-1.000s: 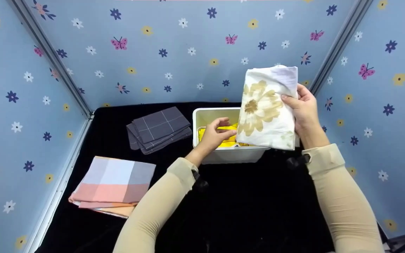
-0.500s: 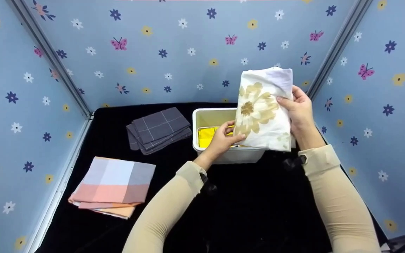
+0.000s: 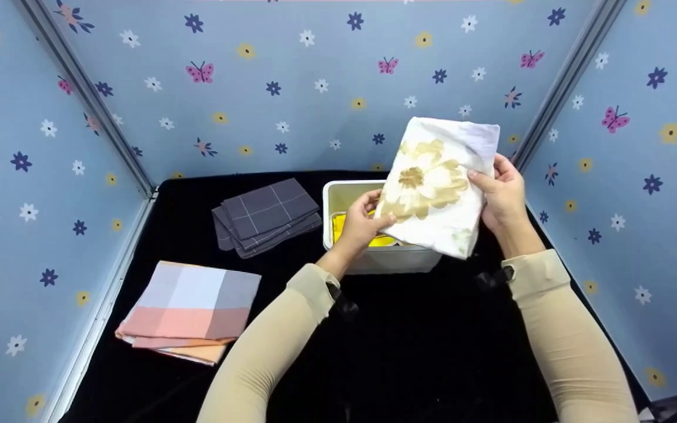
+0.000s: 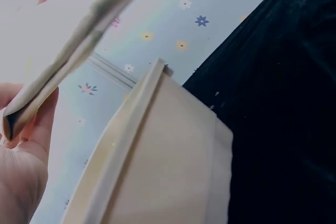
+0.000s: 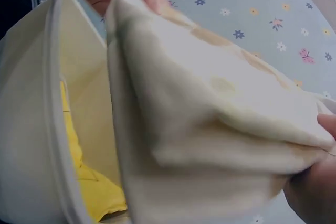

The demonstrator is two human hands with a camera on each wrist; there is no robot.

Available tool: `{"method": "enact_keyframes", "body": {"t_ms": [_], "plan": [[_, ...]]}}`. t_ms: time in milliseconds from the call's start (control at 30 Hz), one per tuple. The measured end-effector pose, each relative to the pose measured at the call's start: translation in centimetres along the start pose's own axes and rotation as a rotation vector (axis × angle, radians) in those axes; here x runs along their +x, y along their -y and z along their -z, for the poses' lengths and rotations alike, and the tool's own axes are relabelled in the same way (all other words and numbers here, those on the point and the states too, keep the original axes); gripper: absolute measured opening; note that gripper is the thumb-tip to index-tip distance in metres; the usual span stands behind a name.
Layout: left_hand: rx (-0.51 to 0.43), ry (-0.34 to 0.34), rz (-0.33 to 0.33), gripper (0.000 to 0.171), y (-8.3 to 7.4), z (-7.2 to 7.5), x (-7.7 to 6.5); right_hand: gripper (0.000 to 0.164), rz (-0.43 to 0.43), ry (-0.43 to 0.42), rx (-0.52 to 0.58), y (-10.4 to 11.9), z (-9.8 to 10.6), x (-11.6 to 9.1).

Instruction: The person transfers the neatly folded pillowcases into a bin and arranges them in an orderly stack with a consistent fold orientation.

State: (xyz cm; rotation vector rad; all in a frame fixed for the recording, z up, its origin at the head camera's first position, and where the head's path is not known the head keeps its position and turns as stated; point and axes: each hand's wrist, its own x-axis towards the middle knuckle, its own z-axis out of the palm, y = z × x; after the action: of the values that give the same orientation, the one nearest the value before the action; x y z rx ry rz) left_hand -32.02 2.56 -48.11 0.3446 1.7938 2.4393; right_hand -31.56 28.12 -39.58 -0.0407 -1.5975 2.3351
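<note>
A folded white cloth (image 3: 432,188) printed with a large tan flower is held up between both hands, tilted, over the right part of a white plastic bin (image 3: 385,259). My left hand (image 3: 362,226) pinches its lower left corner, thumb in front. On the right edge, my right hand (image 3: 503,194) grips it with the thumb on the front face and the fingers behind. Inside the bin lies yellow fabric (image 3: 341,226), partly hidden by the left hand and the cloth. In the right wrist view the folded layers of the cloth (image 5: 210,124) hang beside the bin's rim (image 5: 55,103).
Left of the bin lies a stack of folded dark grey checked cloths (image 3: 271,211). Nearer on the left is a folded pink, orange and light blue plaid cloth (image 3: 197,299). Black fabric (image 3: 409,341) covers the table, and flower-patterned panels (image 3: 315,88) stand around it.
My left hand has come from beside the floral cloth to pinching its lower left corner. The cloth has sunk slightly and tilted, its lower edge swinging left.
</note>
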Motion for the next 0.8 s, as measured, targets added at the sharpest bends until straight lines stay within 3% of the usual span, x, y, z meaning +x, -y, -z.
{"method": "enact_keyframes", "body": {"t_ms": [433, 800], "plan": [[-0.067, -0.041, -0.027, 0.053, -3.8, 1.5, 0.7, 0.042, -0.211, 0.005, 0.088, -2.5, 2.2, -1.0], [-0.034, -0.071, -0.087, 0.041, -6.3, 1.7, 1.2, 0.023, -0.323, 0.017, -0.022, -5.1, 3.0, -2.2]]}}
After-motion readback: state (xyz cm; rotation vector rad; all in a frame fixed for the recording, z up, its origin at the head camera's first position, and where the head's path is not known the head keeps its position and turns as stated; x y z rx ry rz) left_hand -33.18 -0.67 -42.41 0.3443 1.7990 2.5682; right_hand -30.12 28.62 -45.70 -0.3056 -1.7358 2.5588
